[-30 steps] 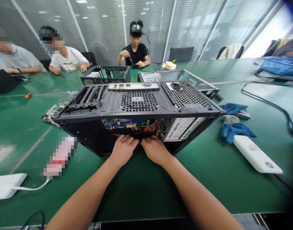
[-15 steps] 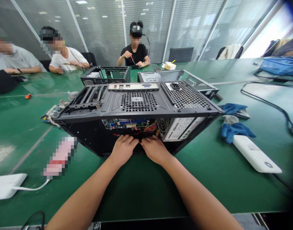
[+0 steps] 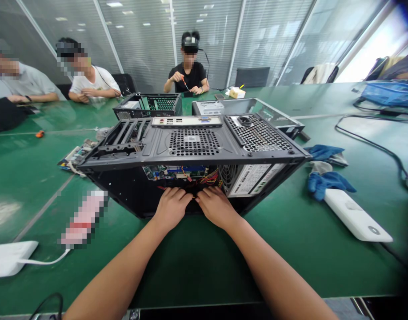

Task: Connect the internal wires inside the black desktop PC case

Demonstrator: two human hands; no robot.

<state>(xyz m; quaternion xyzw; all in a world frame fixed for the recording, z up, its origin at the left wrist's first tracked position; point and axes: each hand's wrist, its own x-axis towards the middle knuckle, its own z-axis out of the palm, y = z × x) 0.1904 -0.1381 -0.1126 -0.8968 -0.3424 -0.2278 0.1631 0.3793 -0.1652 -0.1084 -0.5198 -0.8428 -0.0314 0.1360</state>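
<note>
A black computer case (image 3: pixel 150 153) stands on the green table (image 3: pixel 204 266), its vented back panel facing up and its open side towards me. Inside show a circuit board (image 3: pixel 177 172), a bundle of red and yellow wires (image 3: pixel 209 178) and a power supply (image 3: pixel 252 180) with a white label. Just inside the opening, below the wires, are my left hand (image 3: pixel 173 205) and my right hand (image 3: pixel 213 205), their fingertips nearly meeting. Both have curled, closed fingers pinching something small between them, possibly a thin cable, too small to make out.
Behind the case stand two more open cases (image 3: pixel 150 104) (image 3: pixel 234 106). Circuit boards (image 3: pixel 77 155) lie at its left, blue gloves (image 3: pixel 327 180) and a white power bank (image 3: pixel 357 215) at its right. Across the table, a person (image 3: pixel 189 73) holds a screwdriver; two others sit at the left.
My hands stay almost in place in the case. Across the table at the left, the hands of the person in white have moved slightly.
</note>
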